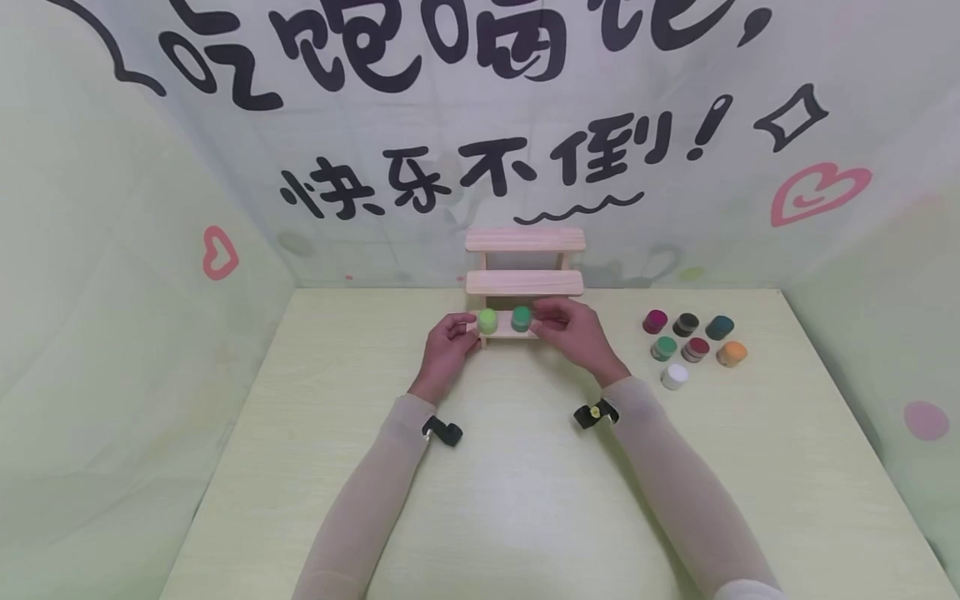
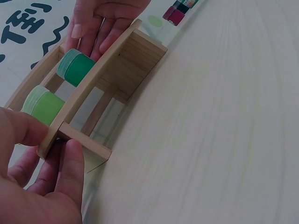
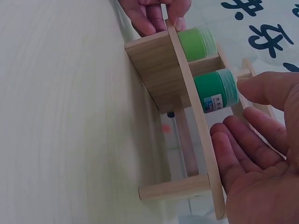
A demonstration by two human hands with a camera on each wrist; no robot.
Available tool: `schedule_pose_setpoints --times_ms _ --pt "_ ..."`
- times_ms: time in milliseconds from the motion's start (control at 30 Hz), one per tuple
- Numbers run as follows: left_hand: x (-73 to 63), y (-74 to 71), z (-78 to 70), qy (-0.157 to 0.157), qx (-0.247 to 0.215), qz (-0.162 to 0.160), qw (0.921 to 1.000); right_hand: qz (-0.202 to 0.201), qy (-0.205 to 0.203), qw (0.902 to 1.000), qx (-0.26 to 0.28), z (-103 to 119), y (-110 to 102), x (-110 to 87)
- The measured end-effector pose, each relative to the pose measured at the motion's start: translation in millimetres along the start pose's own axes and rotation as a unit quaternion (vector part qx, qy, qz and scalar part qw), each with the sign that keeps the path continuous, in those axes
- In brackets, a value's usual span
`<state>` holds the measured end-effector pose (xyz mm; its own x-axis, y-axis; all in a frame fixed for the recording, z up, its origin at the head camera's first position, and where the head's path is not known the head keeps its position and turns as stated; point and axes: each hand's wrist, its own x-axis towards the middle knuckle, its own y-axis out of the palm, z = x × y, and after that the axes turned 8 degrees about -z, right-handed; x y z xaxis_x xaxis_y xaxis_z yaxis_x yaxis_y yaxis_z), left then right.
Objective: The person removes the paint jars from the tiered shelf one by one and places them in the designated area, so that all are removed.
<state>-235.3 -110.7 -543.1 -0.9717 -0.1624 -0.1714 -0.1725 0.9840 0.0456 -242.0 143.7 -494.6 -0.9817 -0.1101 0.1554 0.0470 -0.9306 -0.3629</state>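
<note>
Pale wood, three tiers: only the head view shows the whole stepped shelf [image 1: 523,283] at the table's [image 1: 525,500] far edge, seven more paint pots [image 1: 693,346] to its right. The left wrist view shows the left hand [image 2: 39,177] pinching the lowest shelf's end beside the light green pot [image 2: 42,105]. The right wrist view shows the right hand [image 3: 257,154] with fingers relaxed, just beside the dark green pot [image 3: 215,91], holding nothing
</note>
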Motion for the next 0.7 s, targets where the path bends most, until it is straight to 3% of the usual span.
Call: schedule_pose_setpoints --times_ms 467,700 --pt "-1.1 0.4 -0.8 0.001 0.004 -0.005 1.0000 0.007 -0.002 0.9985 -0.055 0.7 15.6 8.8" --pt "0.4 0.4 0.7 -0.001 0.006 -0.004 1.0000 0.004 -0.010 0.9984 -0.055 -1.4 16.9 8.4"
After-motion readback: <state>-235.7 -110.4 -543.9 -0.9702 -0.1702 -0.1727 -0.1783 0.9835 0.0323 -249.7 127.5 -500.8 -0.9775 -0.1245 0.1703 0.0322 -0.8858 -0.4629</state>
